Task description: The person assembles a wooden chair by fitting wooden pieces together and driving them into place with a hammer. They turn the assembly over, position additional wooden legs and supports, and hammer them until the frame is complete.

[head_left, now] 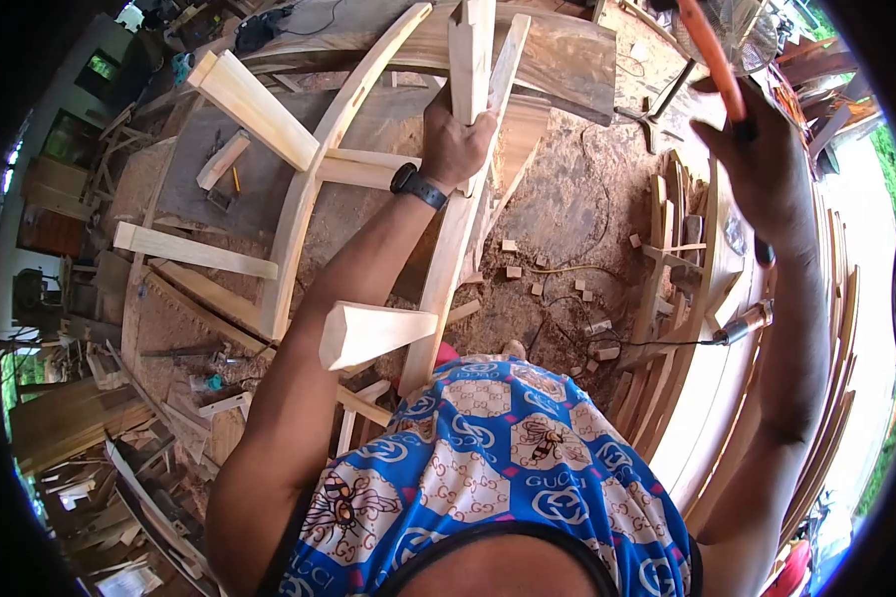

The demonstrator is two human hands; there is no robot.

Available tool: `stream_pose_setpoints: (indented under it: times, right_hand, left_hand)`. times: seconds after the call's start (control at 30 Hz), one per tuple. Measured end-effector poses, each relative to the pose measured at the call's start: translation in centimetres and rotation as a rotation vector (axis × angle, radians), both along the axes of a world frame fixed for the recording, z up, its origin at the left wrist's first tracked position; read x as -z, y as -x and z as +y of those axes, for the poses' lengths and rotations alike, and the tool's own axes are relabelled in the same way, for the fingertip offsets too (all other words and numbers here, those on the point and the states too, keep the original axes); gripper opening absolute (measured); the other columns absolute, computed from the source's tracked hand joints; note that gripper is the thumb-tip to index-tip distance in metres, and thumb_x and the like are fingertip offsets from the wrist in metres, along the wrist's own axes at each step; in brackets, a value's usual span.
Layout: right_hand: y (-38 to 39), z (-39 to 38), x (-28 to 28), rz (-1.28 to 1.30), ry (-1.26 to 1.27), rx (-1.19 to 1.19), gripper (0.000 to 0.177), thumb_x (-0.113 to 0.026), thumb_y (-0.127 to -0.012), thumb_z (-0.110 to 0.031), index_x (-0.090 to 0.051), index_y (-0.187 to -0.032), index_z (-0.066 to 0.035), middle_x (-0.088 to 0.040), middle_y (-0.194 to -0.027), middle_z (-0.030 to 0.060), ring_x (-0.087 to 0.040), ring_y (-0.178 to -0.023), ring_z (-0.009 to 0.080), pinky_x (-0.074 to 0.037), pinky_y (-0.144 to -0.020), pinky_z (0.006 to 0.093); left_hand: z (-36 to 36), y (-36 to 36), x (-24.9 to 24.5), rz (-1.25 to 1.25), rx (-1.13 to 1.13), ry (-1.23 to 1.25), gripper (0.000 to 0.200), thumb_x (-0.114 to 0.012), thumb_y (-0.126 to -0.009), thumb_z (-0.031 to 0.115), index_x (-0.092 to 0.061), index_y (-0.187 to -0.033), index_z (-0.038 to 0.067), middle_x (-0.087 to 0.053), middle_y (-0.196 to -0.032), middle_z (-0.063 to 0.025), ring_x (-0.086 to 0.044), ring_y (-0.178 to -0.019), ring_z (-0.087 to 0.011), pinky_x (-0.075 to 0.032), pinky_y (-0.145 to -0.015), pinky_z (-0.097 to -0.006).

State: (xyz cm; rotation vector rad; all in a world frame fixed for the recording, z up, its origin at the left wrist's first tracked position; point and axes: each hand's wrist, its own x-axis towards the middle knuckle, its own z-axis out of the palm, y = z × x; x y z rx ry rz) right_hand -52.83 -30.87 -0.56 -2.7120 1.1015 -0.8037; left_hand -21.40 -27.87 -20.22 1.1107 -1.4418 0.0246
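My left hand (458, 144), with a dark watch on its wrist, is wrapped round an upright wooden post (471, 60) where it meets a long pale rail (455, 244). A short squared crosspiece (378, 333) sticks out from the rail's lower end. Left of the hand lies a curved wooden frame piece (299, 209), with several crosspieces joined to it. My right hand (762, 164) is raised at the upper right, closed on what looks like a hammer (715, 60) with an orange and black handle. The tool's head is largely beyond the top edge.
A wide plank (558, 60) lies at the back. Small wood blocks (513, 272) and cables are scattered over the sawdust floor. Long curved boards (707, 298) are stacked at the right, near a standing fan (732, 35). A pencil (236, 179) lies beside an offcut at the left.
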Motion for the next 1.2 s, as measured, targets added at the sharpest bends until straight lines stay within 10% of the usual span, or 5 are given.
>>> stream_pose_setpoints:
  times: [0.4,0.47,0.87,1.03,1.2]
  right_hand:
    - [-5.5,-3.3,-1.4,-0.035,0.106,-0.156,0.033,-0.071,-0.09,-0.023,-0.063,-0.116,-0.003,-0.063,-0.073,0.0111,-0.056,-0.061,0.018,-0.047,-0.062,0.035]
    - [-6.2,-2.3,-1.2,0.207,0.192,-0.172,0.036,-0.071,-0.088,-0.017,-0.061,-0.12,-0.003,-0.067,-0.089,0.021,-0.067,-0.083,0.0389,-0.051,-0.074,0.0455]
    - [-8.5,2.3,-6.3,0.51,-0.122,0.129,0.02,-0.052,-0.096,-0.01,-0.064,-0.111,-0.003,-0.066,-0.075,0.0113,-0.063,-0.059,0.0219,-0.054,-0.054,0.038]
    - [-8.2,4.1,-6.2,0.394,0.343,0.052,0.019,-0.056,-0.098,-0.015,-0.064,-0.111,-0.005,-0.068,-0.085,0.0119,-0.066,-0.074,0.0224,-0.055,-0.072,0.0372]
    - [-8.1,1.2,-5.8,-0.079,0.225,0.029,0.014,-0.059,-0.097,-0.014,-0.064,-0.107,-0.006,-0.06,-0.065,0.0056,-0.054,-0.048,0.011,-0.044,-0.038,0.0239]
  left_hand:
    - [1.5,0.0,0.0,0.117,0.002,-0.061,0.022,-0.06,-0.078,0.002,-0.062,-0.099,-0.003,-0.067,-0.09,-0.0158,-0.068,-0.082,-0.029,-0.055,-0.075,-0.0371]
    - [1.5,0.4,-0.3,0.15,0.005,-0.062,0.023,-0.06,-0.078,0.003,-0.062,-0.099,-0.003,-0.067,-0.089,-0.0156,-0.068,-0.082,-0.0286,-0.055,-0.075,-0.037]
    - [1.6,-0.1,-0.1,0.19,0.001,-0.07,0.02,-0.06,-0.078,0.003,-0.063,-0.097,-0.002,-0.068,-0.084,-0.0136,-0.068,-0.076,-0.0254,-0.054,-0.07,-0.035]
    - [1.1,-0.3,-0.1,0.116,-0.041,-0.068,0.024,-0.059,-0.082,0.007,-0.067,-0.103,-0.003,-0.073,-0.09,-0.0165,-0.071,-0.082,-0.0271,-0.055,-0.075,-0.0378]
    - [1.6,-0.3,0.1,0.048,-0.042,-0.05,0.021,-0.061,-0.078,0.004,-0.062,-0.099,-0.002,-0.067,-0.088,-0.0155,-0.068,-0.079,-0.0304,-0.055,-0.073,-0.0389]
